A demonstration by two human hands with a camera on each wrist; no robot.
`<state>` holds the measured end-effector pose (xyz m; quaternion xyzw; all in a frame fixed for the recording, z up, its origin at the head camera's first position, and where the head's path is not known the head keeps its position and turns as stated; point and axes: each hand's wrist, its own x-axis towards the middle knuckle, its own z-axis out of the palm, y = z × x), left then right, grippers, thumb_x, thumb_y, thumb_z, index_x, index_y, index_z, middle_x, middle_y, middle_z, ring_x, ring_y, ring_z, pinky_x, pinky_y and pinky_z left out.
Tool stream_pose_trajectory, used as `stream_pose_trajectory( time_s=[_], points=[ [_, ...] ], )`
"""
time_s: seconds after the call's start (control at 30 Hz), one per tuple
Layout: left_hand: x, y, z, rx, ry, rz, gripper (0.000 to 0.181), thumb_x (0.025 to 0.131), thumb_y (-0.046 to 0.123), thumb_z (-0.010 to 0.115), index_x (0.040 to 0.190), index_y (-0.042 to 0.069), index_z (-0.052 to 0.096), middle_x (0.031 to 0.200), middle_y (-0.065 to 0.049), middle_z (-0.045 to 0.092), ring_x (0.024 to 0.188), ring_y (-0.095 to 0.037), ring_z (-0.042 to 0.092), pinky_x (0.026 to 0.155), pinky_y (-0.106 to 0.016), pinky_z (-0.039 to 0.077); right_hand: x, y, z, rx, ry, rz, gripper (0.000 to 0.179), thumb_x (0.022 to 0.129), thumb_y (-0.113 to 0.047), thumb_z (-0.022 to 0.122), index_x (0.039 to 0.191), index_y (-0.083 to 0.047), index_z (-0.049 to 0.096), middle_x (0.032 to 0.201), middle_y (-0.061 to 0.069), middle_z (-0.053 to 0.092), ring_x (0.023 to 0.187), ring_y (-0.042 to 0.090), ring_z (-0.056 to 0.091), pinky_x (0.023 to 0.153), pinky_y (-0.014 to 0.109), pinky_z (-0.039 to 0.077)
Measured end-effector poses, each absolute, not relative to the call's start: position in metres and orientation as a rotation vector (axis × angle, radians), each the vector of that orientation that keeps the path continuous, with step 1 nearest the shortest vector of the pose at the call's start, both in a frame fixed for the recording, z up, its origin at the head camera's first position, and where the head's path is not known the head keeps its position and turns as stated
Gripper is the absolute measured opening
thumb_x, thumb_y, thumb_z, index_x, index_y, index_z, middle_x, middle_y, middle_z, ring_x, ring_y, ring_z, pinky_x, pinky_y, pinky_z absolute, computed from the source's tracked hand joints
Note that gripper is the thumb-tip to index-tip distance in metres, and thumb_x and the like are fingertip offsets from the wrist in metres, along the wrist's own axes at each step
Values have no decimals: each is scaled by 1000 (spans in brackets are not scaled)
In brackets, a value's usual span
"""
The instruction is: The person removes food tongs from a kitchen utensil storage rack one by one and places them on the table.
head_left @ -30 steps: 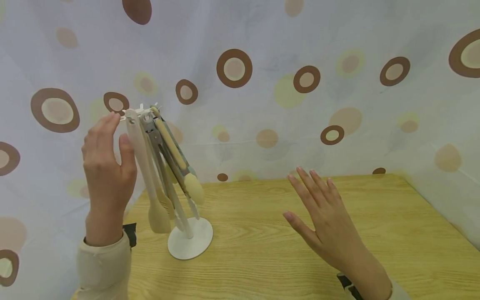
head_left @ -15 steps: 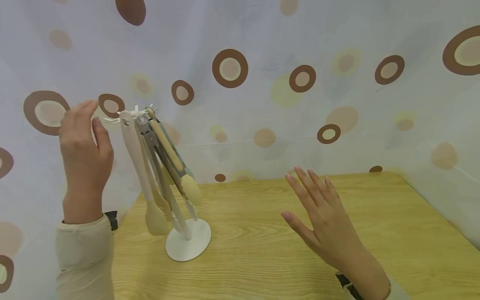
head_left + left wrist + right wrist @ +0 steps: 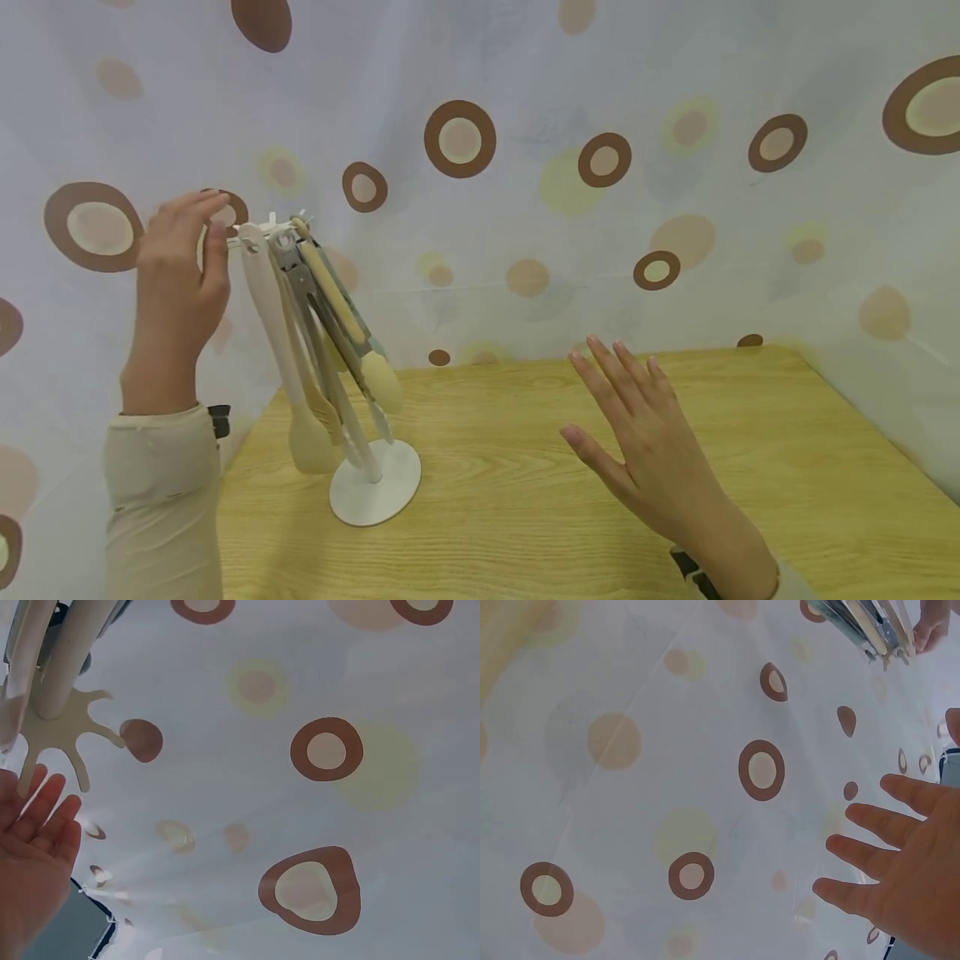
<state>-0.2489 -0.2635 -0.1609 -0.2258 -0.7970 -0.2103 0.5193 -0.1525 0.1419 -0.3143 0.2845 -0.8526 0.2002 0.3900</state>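
A white utensil stand [image 3: 375, 492] is on the left part of the table, with utensils hanging from its top hooks. Among them are a cream spatula [image 3: 311, 442], a slotted utensil [image 3: 322, 408], and tongs [image 3: 382, 379] with a yellowish tip. My left hand [image 3: 176, 275] is raised at the left end of the hooks, fingers loosely bent. In the left wrist view, the fingertips of that left hand [image 3: 34, 855] overlap one prong of the hook ring [image 3: 60, 735]; whether they touch is unclear. Above the table at right, my right hand [image 3: 652, 450] spreads its fingers, holding nothing.
A wood-grain table [image 3: 510, 517] spreads beneath both hands. Behind it and along the sides hangs a pale curtain [image 3: 525, 217] printed with brown and yellow circles. Black straps circle both wrists.
My left hand drew away left from the hooks, then came partway back to the right toward them. The view shifted slightly. My right hand stays nearly still.
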Motion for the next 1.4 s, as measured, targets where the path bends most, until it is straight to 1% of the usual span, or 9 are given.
stream_pose_trajectory(
  time_s=[0.37,0.43,0.57,0.7,0.8,0.93,1.23,1.3,1.4],
  points=[
    [-254,-266,-156,-675,-1939,-552,30,96,-5,42,119,-8,61,119,-25,60,114,-39,52,103,-41,38,-153,140,-318,720,-2168,520,67,101,-54,30,149,-8,34,153,14,32,140,38,27,111,59,16],
    [-255,-266,-156,-705,-1948,-554,31,95,-7,43,119,-7,62,118,-24,61,112,-38,53,102,-36,39,-153,140,-318,720,-2169,521,67,101,-54,30,149,-9,33,154,14,31,140,38,27,111,59,15],
    [-257,-266,-157,-756,-1965,-556,33,93,-11,43,118,-6,63,117,-22,62,109,-34,55,98,-20,36,-154,140,-318,718,-2172,515,67,101,-54,30,149,-8,34,154,13,30,140,38,27,111,58,15],
    [-258,-266,-159,-782,-1967,-556,32,93,-11,42,115,-5,65,111,-21,63,95,-22,53,87,-12,35,-154,140,-318,718,-2171,512,67,101,-54,30,149,-8,34,154,13,31,139,38,28,112,58,15],
    [-258,-265,-159,-786,-1970,-556,30,94,-10,41,112,-6,66,103,-21,63,86,-12,47,80,-12,33,-154,140,-318,718,-2170,511,67,101,-54,30,149,-8,34,153,14,32,139,39,28,111,59,16],
    [-258,-265,-161,-774,-1976,-559,29,95,-8,40,109,-6,66,98,-22,62,84,-5,44,78,-12,32,-153,140,-318,718,-2168,513,66,101,-54,30,149,-8,34,153,15,33,138,39,29,110,60,17],
    [-259,-264,-164,-732,-1964,-620,30,94,-8,39,106,-8,66,93,-20,58,84,0,41,76,-14,32,-155,139,-318,724,-2166,504,66,101,-53,30,149,-8,34,152,15,34,138,39,30,110,60,18],
    [-260,-263,-164,-726,-1959,-642,30,94,-8,38,106,-8,66,91,-17,56,83,0,41,75,-15,31,-155,139,-319,725,-2170,502,66,101,-54,30,149,-8,33,153,14,33,138,39,30,109,61,18],
    [-261,-262,-165,-715,-1963,-665,31,94,-8,38,106,-8,66,88,-8,54,82,0,40,74,-16,31,-157,139,-319,732,-2171,498,66,101,-54,29,150,-9,33,153,14,33,138,39,29,109,61,18]
  ],
)
